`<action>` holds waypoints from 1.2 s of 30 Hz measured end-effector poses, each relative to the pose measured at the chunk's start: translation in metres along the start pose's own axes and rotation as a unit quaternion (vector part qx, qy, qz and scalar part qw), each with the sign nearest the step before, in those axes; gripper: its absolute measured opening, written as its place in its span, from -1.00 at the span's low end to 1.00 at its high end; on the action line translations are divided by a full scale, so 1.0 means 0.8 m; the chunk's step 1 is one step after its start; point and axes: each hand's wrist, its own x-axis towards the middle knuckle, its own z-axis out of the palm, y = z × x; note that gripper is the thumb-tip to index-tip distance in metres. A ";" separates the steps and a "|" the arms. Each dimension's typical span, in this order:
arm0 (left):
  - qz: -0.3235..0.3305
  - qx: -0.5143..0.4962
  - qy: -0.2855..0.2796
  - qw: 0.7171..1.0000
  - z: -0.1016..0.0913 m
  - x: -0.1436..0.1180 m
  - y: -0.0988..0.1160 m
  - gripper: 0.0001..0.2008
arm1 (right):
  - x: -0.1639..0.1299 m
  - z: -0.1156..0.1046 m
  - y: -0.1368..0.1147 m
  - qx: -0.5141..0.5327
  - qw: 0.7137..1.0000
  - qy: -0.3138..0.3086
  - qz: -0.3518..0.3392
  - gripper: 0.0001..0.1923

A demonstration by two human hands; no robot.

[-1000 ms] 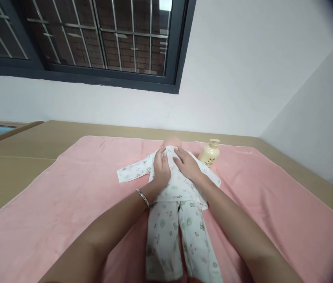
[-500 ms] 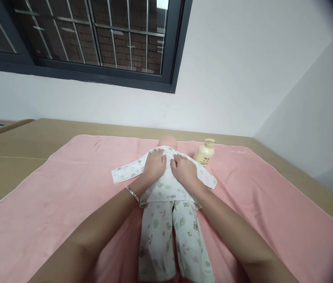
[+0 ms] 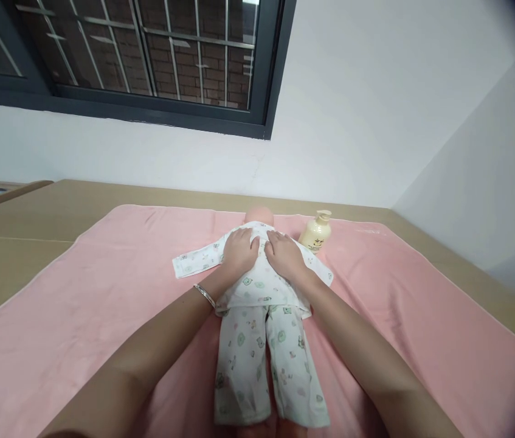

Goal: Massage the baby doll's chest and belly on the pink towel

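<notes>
A baby doll lies stretched out with its smooth round head [image 3: 259, 215] at the far end; no face shows. It wears a white top [image 3: 261, 289] with a small green print and matching trousers [image 3: 244, 365]. My left hand [image 3: 240, 250] lies flat on the left upper part of the top, a silver bangle [image 3: 205, 295] at its wrist. On the right upper part rests my right hand [image 3: 284, 255], palm down, fingers extended. A narrow strip of the top shows between the two thumbs. Beside the doll's right-hand sleeve stands a pale yellow pump bottle [image 3: 316, 233].
Under the doll a pink blanket [image 3: 115, 292] is spread over a wooden surface [image 3: 20, 213], with folds on the right. Behind it rises a white wall [image 3: 339, 121] with a dark-framed, barred window [image 3: 157, 115].
My right hand's fingers have straightened and flattened on the top. My left hand stays in nearly the same place. The view has tilted down slightly, showing the doll's feet ends below the trousers.
</notes>
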 end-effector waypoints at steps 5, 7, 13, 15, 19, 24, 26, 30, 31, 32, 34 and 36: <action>0.041 -0.011 -0.045 0.998 -0.004 0.009 -0.008 -0.63 | -0.009 -0.017 -0.014 -0.020 0.999 -0.029 0.008 -0.66; 0.056 -0.010 -0.043 0.997 -0.004 0.009 -0.008 -0.65 | -0.008 -0.018 -0.011 -0.003 0.999 -0.039 0.012 -0.63; 0.054 0.049 0.031 0.997 -0.002 -0.007 0.006 -0.71 | 0.010 0.001 0.012 0.049 0.998 -0.030 0.001 -0.57; 0.057 0.061 0.047 0.995 -0.002 -0.012 0.010 -0.70 | 0.016 0.010 0.022 0.064 0.998 -0.027 -0.011 -0.55; 0.028 0.046 0.053 0.997 0.000 -0.013 0.009 -0.72 | 0.019 0.018 0.028 0.073 0.997 -0.011 -0.018 -0.50; -0.007 0.009 0.003 1.000 0.005 -0.003 -0.003 -0.61 | 0.003 0.009 -0.002 -0.003 1.000 0.011 0.006 -0.53; -0.016 0.001 -0.011 1.000 0.005 -0.001 -0.006 -0.58 | -0.005 0.005 -0.018 -0.046 0.999 0.025 0.014 -0.55; -0.019 -0.004 -0.015 1.000 0.005 -0.001 -0.006 -0.58 | -0.009 0.002 -0.026 -0.066 0.997 0.030 0.019 -0.61; -0.019 -0.002 -0.017 1.000 0.005 -0.001 -0.006 -0.58 | -0.008 0.003 -0.023 -0.055 0.998 0.026 0.021 -0.62; -0.017 -0.001 -0.019 1.000 0.006 -0.001 -0.006 -0.57 | -0.005 0.004 -0.018 -0.039 0.999 0.023 0.024 -0.61; -0.015 0.001 -0.021 1.000 0.007 -0.002 -0.005 -0.56 | 0.001 0.007 -0.007 -0.003 0.999 0.018 0.031 -0.57; -0.014 0.003 -0.021 1.000 0.008 -0.002 -0.005 -0.56 | 0.007 0.012 0.001 0.026 0.999 0.012 0.037 -0.51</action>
